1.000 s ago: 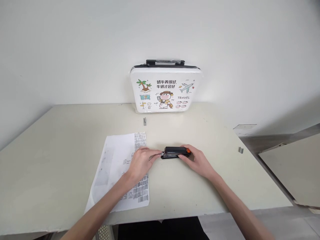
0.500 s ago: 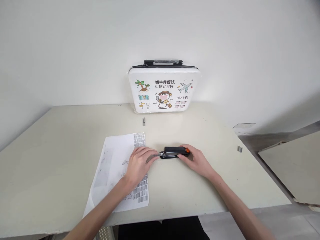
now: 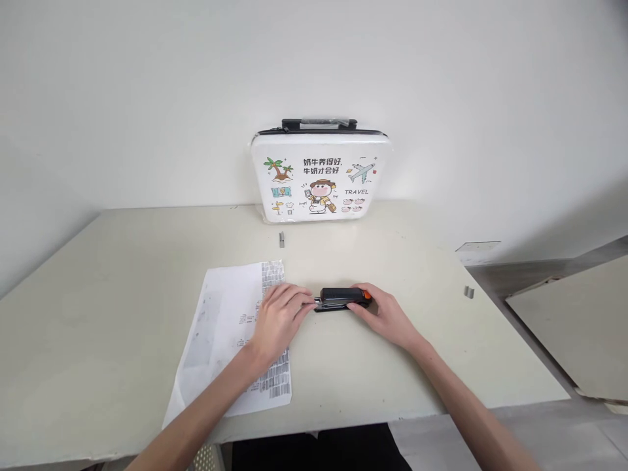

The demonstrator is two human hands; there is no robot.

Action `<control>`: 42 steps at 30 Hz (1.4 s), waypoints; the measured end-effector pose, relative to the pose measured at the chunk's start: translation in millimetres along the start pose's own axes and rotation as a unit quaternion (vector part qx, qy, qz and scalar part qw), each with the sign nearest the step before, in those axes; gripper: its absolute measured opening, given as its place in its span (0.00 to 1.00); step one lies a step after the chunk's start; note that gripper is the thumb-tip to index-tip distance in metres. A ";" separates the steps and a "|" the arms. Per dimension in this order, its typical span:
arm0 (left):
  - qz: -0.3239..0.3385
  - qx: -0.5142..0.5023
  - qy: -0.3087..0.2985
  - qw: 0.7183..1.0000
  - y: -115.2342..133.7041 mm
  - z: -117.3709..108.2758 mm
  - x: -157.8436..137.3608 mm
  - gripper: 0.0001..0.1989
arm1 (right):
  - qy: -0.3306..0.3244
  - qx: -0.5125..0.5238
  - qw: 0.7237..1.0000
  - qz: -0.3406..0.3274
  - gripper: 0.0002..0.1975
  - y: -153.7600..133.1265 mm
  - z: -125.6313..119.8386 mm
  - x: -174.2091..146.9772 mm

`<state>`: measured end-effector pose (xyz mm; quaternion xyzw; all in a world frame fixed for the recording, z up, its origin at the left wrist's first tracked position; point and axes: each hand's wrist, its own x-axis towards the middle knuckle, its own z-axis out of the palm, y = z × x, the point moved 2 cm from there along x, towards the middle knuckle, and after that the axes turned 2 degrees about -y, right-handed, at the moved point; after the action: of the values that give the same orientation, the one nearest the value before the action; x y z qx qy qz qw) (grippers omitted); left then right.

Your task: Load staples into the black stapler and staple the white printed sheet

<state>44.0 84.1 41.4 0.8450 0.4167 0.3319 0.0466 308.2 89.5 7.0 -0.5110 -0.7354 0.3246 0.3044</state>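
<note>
right hand (image 3: 385, 315) grips long black-and-orange plastic stapler (image 3: 341, 295), probably bracing it while left hand (image 3: 277, 318) pinches its left end.

On the table (image 3: 112, 314) before me, the stapler (image 3: 341, 296) lies between my left hand (image 3: 279, 317), at its left end, and my right hand (image 3: 385, 314), at its right. The paper sheet (image 3: 220, 320) lies left of it, partly under my left hand and forearm. Behind, by the wall (image 3: 147, 98), stands the carrying case (image 3: 318, 173), one staple strip (image 3: 281, 239) just in front, another strip (image 3: 469, 292) near the table's right edge.
</note>
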 end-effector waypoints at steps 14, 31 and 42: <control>-0.209 -0.130 -0.082 0.966 -5.4 -25.9 -4.4 0.06 | -0.001 0.002 1.000 0.002 0.16 2.5 0.3 -0.1; -0.090 -0.098 -0.085 0.987 -8.9 -7.7 -5.9 0.12 | 0.009 -0.015 1.000 -0.015 0.14 1.1 -0.1 0.6; -0.098 -0.035 -0.110 0.989 -7.9 0.2 -4.3 0.08 | -0.003 0.002 1.000 -0.004 0.16 -1.1 -0.5 1.1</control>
<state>37.0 86.2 36.1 0.8294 0.4779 0.2453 0.1534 307.7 90.3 8.3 -0.5066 -0.7375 0.3267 0.3044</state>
